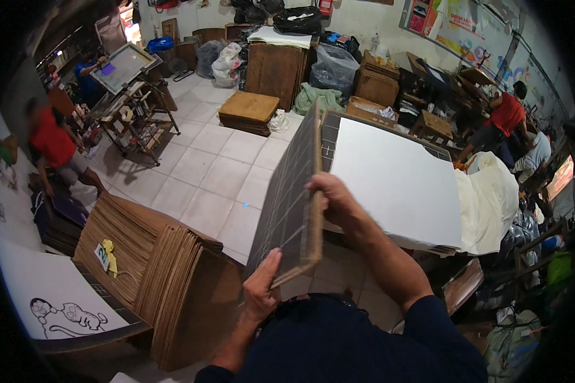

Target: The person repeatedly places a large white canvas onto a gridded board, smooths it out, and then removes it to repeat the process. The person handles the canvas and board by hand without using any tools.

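A dark board with pale grid lines and a brown edge stands tilted on edge between my hands. My left hand grips its lower near corner, thumb on the dark face. Higher up, my right hand is closed round the right-hand edge. Just right of the board lies a large white sheet on a similar gridded board. Cream cloth is bunched beside the sheet. At lower left, many brown boards stand packed on edge, with a yellow cloth strip on them.
A white sheet with a black line drawing lies on a board at far left. People in red shirts are at both sides. A wheeled stand with a screen frame and a low stack of boards stand on the tiled floor.
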### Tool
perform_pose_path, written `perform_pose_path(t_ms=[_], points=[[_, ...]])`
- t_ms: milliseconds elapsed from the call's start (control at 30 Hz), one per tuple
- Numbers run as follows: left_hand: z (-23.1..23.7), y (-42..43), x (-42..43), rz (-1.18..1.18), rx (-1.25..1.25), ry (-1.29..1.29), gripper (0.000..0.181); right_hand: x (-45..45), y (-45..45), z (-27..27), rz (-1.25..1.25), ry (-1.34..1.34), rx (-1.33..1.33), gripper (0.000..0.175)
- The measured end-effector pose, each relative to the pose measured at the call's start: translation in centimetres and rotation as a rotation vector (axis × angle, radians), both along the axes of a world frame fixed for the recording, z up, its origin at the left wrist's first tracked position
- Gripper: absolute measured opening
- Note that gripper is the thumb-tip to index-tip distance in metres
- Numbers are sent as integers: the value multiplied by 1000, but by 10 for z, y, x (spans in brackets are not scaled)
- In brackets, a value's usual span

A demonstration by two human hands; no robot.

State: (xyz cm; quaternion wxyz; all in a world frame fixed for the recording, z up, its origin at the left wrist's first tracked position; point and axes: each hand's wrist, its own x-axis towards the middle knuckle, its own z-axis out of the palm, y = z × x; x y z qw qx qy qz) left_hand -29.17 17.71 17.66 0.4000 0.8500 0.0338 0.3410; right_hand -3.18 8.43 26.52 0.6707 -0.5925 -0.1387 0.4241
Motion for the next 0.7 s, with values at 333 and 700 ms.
perform_pose_path(t_ms=[333,700], points=[[-40,-17,25,376,-858,78,77,-30,-140,41,-401,-290,390,66],[-82,58,105,83,-1904,-30,62,-70,-187,-22,-198,-83,761,76]])
